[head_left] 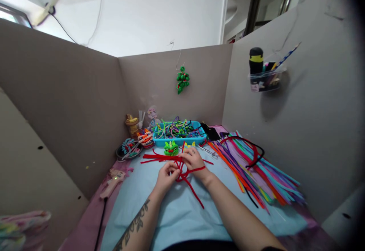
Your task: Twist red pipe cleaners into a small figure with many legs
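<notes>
Red pipe cleaners (194, 196), crossed and bent together, lie between my two hands over the light blue cloth. My left hand (168, 173) pinches them on the near left side, thumb against fingers. On the upper right, my right hand (193, 159) has its fingers closed on the same red stems, and one stem passes across its wrist. Part of the crossing is hidden by my fingers. Just beyond the hands, more red pipe cleaners (151, 157) lie in a loose row. A green fuzzy animal head (171, 148) sits behind them, beside a partly hidden yellow and blue piece (189, 145).
A blue basket (165, 142) of pipe cleaner scraps stands at the back. Many coloured pipe cleaners (256, 171) spread out at right, near pliers (209, 151). At left are a dark bowl (121, 156) and a pink glue gun (113, 182) with a cord. Grey panels enclose three sides.
</notes>
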### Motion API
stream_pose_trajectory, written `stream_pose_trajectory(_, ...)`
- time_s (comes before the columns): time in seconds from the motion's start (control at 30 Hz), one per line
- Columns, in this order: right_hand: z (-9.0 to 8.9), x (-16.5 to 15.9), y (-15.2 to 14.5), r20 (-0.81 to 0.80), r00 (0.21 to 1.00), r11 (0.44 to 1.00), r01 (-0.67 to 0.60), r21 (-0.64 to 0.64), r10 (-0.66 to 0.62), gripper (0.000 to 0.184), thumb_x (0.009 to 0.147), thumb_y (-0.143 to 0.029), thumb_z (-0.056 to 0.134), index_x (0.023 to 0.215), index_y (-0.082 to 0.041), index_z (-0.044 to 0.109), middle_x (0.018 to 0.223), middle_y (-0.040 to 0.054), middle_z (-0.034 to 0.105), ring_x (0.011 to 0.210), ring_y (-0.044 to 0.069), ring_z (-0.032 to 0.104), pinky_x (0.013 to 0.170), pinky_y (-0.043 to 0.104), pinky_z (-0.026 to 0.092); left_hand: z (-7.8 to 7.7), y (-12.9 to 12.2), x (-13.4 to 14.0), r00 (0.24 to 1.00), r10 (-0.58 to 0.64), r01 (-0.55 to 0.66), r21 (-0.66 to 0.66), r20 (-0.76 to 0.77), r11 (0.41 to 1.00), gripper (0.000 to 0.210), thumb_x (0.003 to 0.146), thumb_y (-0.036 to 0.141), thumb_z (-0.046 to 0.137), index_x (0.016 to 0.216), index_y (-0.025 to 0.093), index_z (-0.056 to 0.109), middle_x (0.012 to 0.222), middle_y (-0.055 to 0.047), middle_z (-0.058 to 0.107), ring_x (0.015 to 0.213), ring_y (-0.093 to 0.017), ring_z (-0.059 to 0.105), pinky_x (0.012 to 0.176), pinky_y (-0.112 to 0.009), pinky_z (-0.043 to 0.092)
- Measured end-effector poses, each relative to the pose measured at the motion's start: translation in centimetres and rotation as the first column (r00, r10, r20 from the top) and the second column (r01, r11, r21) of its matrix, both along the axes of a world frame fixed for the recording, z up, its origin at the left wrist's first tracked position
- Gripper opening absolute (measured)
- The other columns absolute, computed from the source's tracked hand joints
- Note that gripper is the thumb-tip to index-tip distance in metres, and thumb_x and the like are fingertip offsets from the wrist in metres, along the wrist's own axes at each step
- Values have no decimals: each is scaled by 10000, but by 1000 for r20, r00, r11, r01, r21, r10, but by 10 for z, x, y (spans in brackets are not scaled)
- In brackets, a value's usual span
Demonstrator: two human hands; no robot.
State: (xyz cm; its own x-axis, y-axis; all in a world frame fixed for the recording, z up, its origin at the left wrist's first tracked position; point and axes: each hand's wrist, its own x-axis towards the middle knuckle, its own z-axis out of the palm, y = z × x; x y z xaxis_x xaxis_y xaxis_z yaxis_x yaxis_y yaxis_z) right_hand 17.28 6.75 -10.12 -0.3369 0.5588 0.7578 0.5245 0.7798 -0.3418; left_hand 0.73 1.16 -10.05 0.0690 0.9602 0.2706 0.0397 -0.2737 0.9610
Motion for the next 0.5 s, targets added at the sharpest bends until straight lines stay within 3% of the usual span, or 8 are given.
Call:
stream_pose_trajectory(0.33,2,1,-4,-93,995,996,29,-80,-36,245,791,-153,510,933,-281,664,938,58,543,972,229,450,867,423,397,-2,0,0,997,-9,11,-18,75,1000,207,649,324,659,717,169,540,598,29,530,530,-94,482,533,-203,359)
stream_pose_trajectory(0.5,2,-1,-5,-217,972,994,72,-77,-87,333,792,-144,483,1089,-248,590,1056,78,538,1028,229,454,922,431,368,-4,4,-2,991,67,-71,23,119,997,210,656,309,657,755,170,535,619,23,559,544,-93,515,536,-200,378)
